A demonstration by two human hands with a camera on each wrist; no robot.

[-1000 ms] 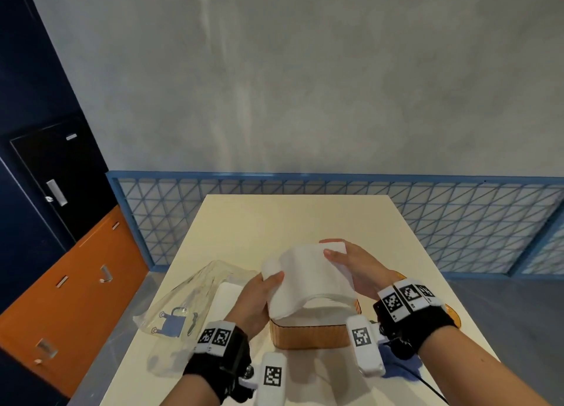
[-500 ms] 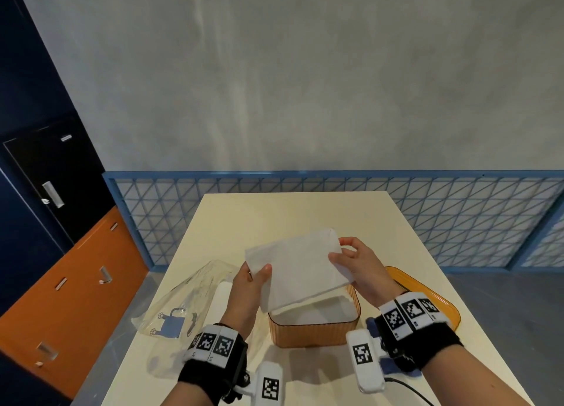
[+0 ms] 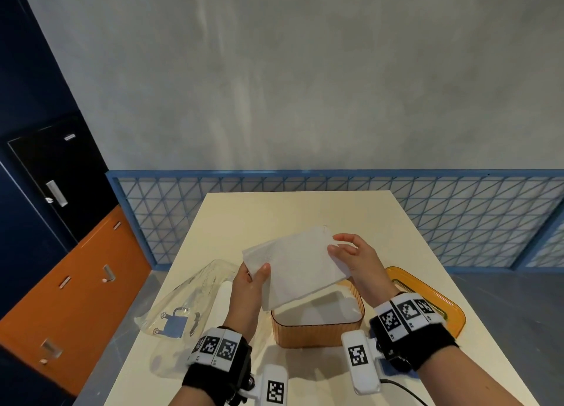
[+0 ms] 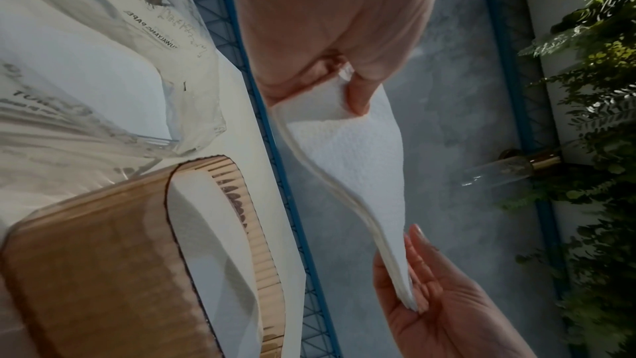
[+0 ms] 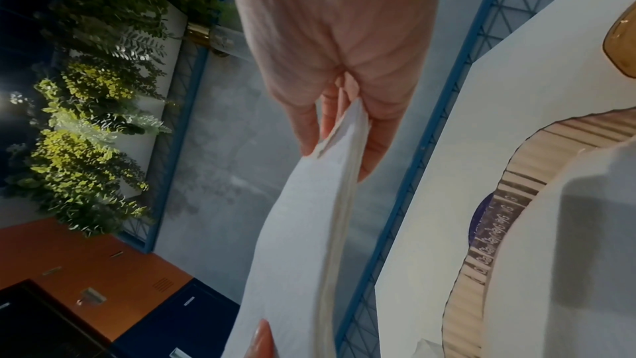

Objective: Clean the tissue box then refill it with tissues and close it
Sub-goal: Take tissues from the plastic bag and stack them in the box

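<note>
A flat white stack of tissues (image 3: 297, 265) hangs tilted above the table, held by both hands. My left hand (image 3: 253, 279) pinches its near left corner, thumb on top. The far right edge is pinched by my right hand (image 3: 348, 253). In the left wrist view the tissue stack (image 4: 358, 162) sags between the two hands. The right wrist view shows the stack (image 5: 309, 241) edge-on. Below it the orange ribbed tissue box (image 3: 317, 334) stands open, with white tissues inside. Its orange lid (image 3: 433, 298) lies to the right of the box.
A clear plastic tissue wrapper (image 3: 186, 308) with a blue print lies crumpled left of the box, with something white beside it. The cream table (image 3: 293, 216) runs on to a blue mesh fence (image 3: 457, 219). Orange cabinets (image 3: 79, 286) stand at the left.
Both hands lifted the tissue stack off the box and flattened it out from its bent shape. The stack now hangs higher and farther back, and the box's inside shows.
</note>
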